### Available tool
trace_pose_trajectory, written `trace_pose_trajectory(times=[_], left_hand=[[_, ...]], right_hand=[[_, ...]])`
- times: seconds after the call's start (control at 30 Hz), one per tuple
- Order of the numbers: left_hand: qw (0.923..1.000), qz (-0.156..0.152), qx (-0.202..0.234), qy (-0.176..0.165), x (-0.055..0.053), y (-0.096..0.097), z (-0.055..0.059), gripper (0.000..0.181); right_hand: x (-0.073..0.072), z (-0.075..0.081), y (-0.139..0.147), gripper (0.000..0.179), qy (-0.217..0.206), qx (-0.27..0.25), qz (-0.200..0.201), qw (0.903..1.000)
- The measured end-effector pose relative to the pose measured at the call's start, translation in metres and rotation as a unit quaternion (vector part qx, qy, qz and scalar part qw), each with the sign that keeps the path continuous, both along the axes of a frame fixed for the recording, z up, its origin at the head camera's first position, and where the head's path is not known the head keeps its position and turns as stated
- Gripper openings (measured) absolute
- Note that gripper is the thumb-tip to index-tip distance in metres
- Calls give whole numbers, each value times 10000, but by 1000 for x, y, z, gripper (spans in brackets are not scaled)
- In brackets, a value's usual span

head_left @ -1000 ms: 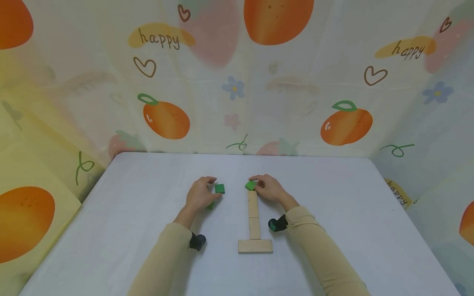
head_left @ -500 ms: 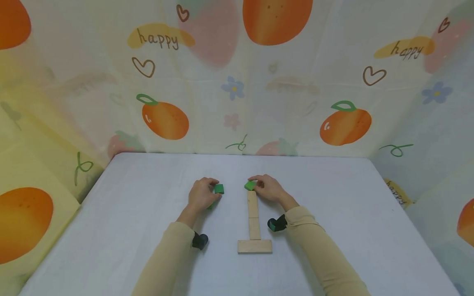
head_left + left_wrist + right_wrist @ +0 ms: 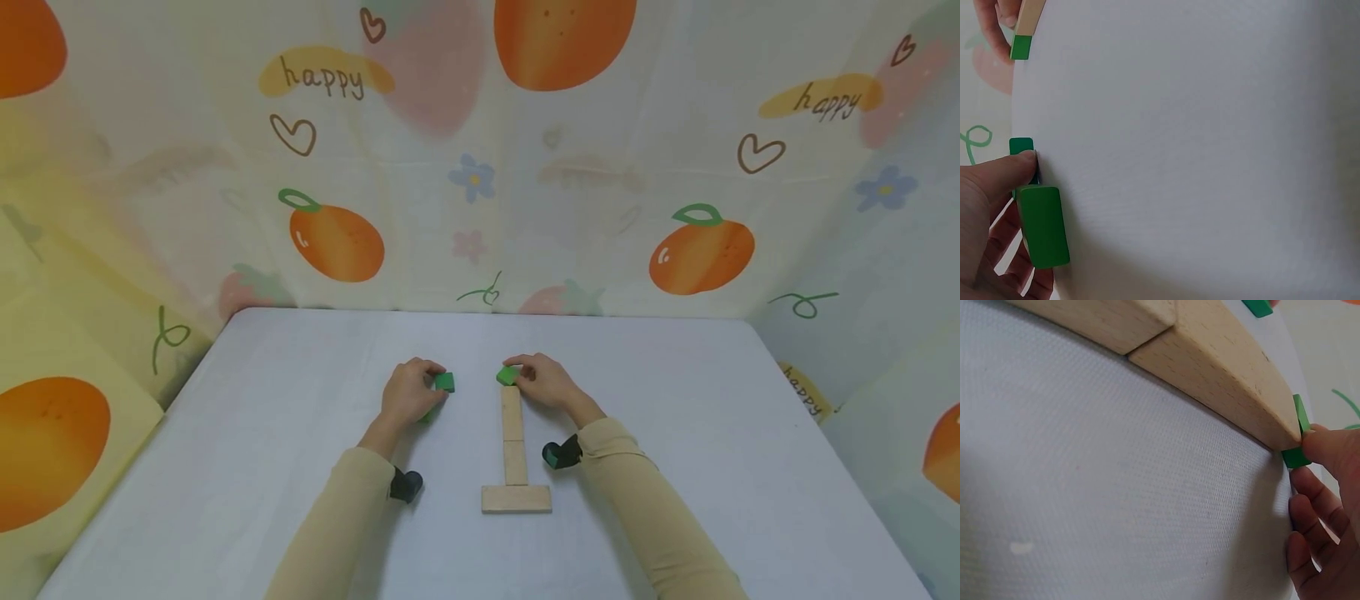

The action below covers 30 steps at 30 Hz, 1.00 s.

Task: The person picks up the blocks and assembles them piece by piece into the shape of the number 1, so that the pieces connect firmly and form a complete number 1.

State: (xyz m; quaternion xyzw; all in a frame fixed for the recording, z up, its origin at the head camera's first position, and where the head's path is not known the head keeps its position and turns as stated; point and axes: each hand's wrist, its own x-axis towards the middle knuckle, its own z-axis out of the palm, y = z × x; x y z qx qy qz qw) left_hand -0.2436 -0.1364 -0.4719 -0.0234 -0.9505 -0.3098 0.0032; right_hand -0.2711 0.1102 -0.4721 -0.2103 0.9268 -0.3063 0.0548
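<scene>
My left hand (image 3: 407,393) pinches a small green block (image 3: 445,382) between thumb and fingers, just above or on the white table. Another green block (image 3: 1044,226) lies close beside that hand, in front of its fingers in the left wrist view and mostly hidden in the head view. On the other side, my right hand (image 3: 549,382) holds a lighter green block (image 3: 507,376) by thumb and fingers at the far end of a row of wooden blocks. In the right wrist view this block (image 3: 1297,457) touches the end of the nearest wooden block (image 3: 1229,369).
Two wooden blocks (image 3: 512,414) lie end to end, leading away from a crosswise wooden block (image 3: 516,499) nearer the body. They rest on a white table (image 3: 300,500). A printed cloth (image 3: 420,250) hangs behind the far edge.
My left hand has shifted slightly to the right, and its fingers have closed in on the green block. The right hand and its block stay in place.
</scene>
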Motion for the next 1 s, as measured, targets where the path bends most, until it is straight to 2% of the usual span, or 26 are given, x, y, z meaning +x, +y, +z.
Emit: trace_pose_trajectory(times=[0.53, 0.77, 1.0], left_hand=[[9997, -22, -9, -251, -5, -2, 2, 33], [9995, -56, 42, -299, -4, -1, 11, 33], [9996, -173, -44, -201, -5, 0, 20, 32]], right_hand=[[-1, -1, 1, 33, 11, 25, 14, 10000], [0, 0, 1, 33, 24, -31, -5, 10000], [0, 0, 0, 33, 24, -12, 7, 10000]])
